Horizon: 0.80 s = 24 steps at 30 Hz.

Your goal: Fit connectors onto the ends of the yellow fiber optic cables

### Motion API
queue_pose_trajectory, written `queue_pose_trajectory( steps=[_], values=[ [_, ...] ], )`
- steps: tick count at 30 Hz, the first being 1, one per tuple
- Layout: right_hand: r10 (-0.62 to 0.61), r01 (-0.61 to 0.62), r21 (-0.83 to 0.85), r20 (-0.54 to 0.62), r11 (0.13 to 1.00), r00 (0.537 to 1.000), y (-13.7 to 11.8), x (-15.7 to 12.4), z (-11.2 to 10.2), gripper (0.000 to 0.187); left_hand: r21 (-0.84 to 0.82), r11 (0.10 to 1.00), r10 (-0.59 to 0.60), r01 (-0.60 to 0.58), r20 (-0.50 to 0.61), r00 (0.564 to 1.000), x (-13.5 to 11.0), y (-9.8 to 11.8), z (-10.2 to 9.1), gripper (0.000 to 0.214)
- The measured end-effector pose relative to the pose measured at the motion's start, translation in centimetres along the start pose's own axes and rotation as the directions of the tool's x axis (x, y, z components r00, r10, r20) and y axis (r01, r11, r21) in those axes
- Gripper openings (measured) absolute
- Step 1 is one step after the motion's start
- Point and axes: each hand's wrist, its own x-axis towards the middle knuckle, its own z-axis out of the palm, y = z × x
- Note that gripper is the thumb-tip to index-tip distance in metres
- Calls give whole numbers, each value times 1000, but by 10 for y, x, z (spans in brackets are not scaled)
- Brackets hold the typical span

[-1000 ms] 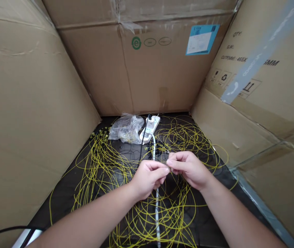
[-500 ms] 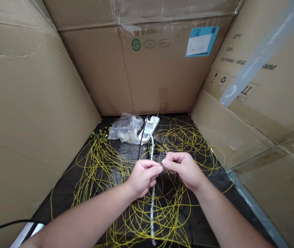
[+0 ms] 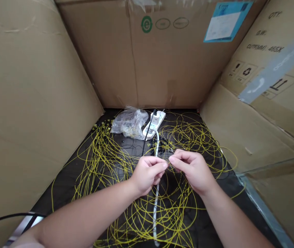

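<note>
Two hands work low in the middle, over a tangle of yellow wires point(image 3: 105, 162) that lies spread on the dark table point(image 3: 66, 186). The left hand point(image 3: 147, 174) and the right hand point(image 3: 195, 170) each have the fingers pinched shut, tips nearly meeting, on a small piece point(image 3: 168, 164) too tiny to identify. Behind them lie a white power strip point(image 3: 156, 121) and a clear plastic bag point(image 3: 130, 122). The back wall point(image 3: 116, 62) of cardboard carries a green "e" logo point(image 3: 146, 24) and a blue-edged label point(image 3: 226, 21), its print unreadable. On the right wall point(image 3: 252, 137) one reads "QTY:", "G.W.:" and "CUT(MM): 465X", near a grey tape strip point(image 3: 276, 67).
</note>
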Motion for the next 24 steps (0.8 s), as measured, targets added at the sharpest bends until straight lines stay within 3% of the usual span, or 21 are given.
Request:
queue_pose_trajectory(
  steps=[9,16,18,20,24],
  values=[
    [-68,59,-145,-59,988,996,-2,-1,2,17,-1,1000,-5,5,-8,1000,3,-1,-2,15],
    [29,-28,11,-41,1000,999,5,0,-3,21,18,1000,-12,11,13,1000,2,-1,-2,13],
    [4,-13,-92,-101,996,995,10,2,-4,22,16,1000,-21,21,30,999,1,-2,-2,13],
    [-115,71,-304,-128,950,985,18,5,-4,19,16,1000,-27,27,60,998,0,-2,-3,14],
    [-355,271,-638,-4,721,935,39,16,-4,16,-17,999,-35,37,130,991,-1,-1,-3,15]
  ],
)
